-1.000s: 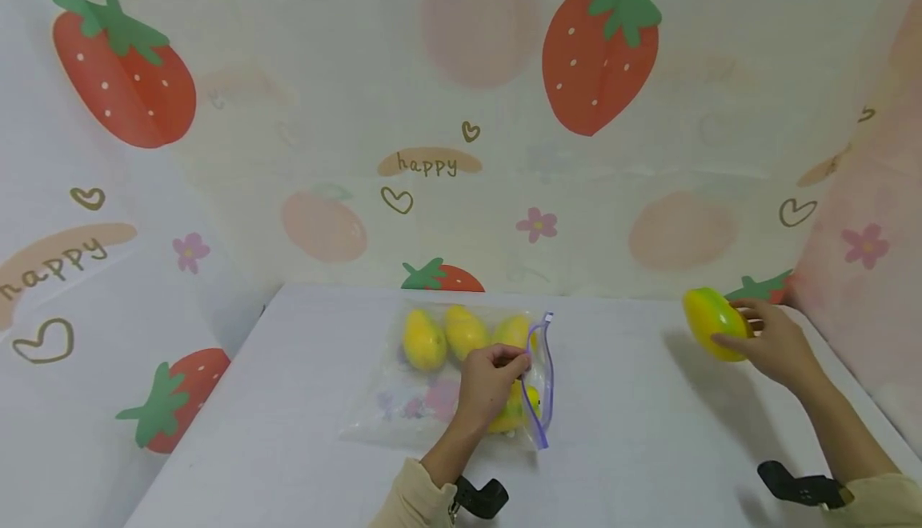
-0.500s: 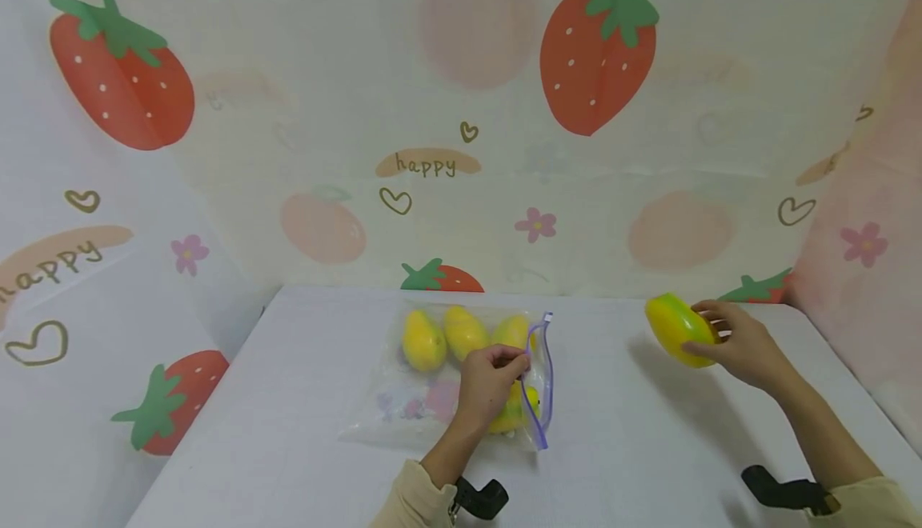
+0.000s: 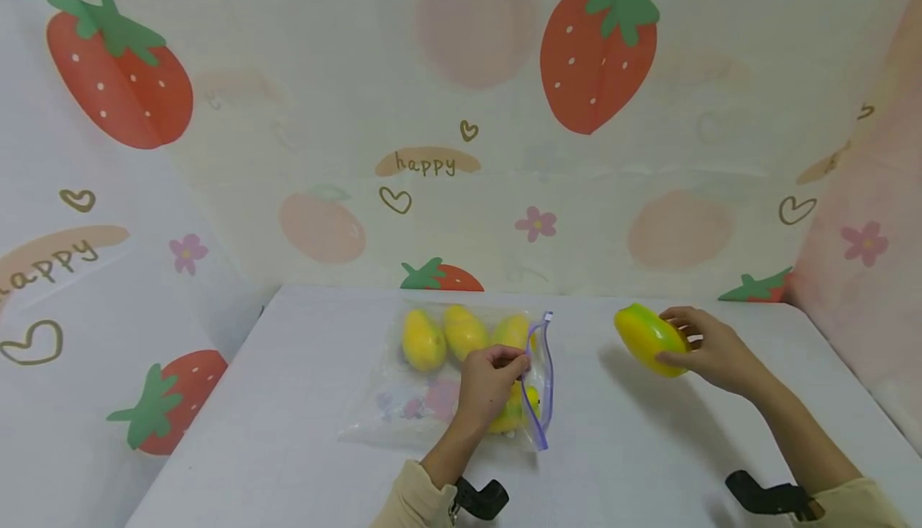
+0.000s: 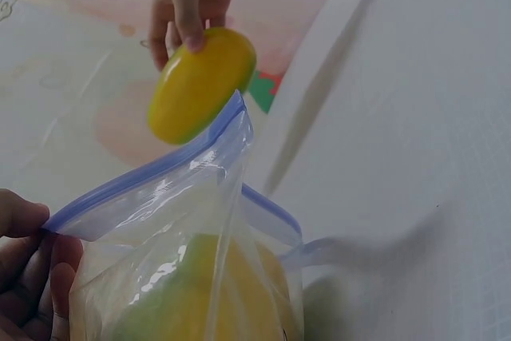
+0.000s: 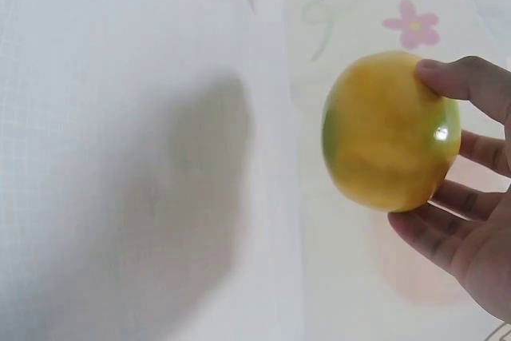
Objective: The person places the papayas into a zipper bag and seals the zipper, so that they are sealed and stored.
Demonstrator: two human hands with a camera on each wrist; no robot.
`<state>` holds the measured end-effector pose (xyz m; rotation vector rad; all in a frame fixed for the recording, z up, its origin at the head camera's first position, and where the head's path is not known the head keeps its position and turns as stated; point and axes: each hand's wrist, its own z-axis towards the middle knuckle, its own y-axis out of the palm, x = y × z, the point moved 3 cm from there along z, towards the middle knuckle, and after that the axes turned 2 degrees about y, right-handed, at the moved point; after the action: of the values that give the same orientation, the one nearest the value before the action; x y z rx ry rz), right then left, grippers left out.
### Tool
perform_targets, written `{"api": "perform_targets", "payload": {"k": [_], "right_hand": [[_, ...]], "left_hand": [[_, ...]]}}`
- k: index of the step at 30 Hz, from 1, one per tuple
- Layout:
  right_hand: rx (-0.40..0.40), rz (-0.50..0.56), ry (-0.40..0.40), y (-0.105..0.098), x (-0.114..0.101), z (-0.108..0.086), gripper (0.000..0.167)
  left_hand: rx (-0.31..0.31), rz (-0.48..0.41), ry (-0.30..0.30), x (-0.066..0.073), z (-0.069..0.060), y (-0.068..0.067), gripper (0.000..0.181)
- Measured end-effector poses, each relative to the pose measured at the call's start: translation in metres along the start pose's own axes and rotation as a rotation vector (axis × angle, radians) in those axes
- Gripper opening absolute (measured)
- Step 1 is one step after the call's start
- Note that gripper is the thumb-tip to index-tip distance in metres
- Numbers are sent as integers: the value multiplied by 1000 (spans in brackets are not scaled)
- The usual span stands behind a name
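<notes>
A clear zip bag [image 3: 374, 414] with a purple zip edge [image 3: 550, 376] lies on the table, its mouth parted toward the right. My left hand [image 3: 486, 388] pinches one side of that mouth; the left wrist view shows the fingertips [image 4: 28, 217] on the zip strip. Inside the bag are several yellow mangoes [image 3: 425, 342]; one yellow item [image 3: 507, 418] near the mouth is partly hidden by my left hand and the zip. My right hand [image 3: 713, 352] grips a glossy yellow-green mango [image 3: 647, 340] above the table, right of the bag and apart from it.
The white table [image 3: 274, 400] meets a strawberry-print backdrop [image 3: 598, 176] behind and at both sides. The mango's shadow falls on the cloth below. Black wrist mounts [image 3: 483, 500] sit at both cuffs.
My right hand has carried the mango leftward and slightly lower, closer to the bag's mouth. The left hand and the bag have stayed in place.
</notes>
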<state>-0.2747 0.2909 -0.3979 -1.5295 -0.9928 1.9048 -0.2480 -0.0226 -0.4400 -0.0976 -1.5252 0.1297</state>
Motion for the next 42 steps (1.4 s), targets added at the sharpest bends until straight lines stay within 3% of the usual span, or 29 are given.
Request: {"api": "perform_targets", "payload": {"k": [11,24,34,42], "right_hand": [[-10,18,-112,15,-13,-1,52],[-36,31,-142,33,-29,-3,53],[-86,25,-216,45,-44,-2,50],[-186,10,-218,56,-53,-1,50]], "left_hand": [[0,9,2,-1,0,-1,17],[-4,11,-1,0,0,0,17],[-9,5,-11,0,2,-1,17],[-13,6,-5,-1,2,-3,17]]}}
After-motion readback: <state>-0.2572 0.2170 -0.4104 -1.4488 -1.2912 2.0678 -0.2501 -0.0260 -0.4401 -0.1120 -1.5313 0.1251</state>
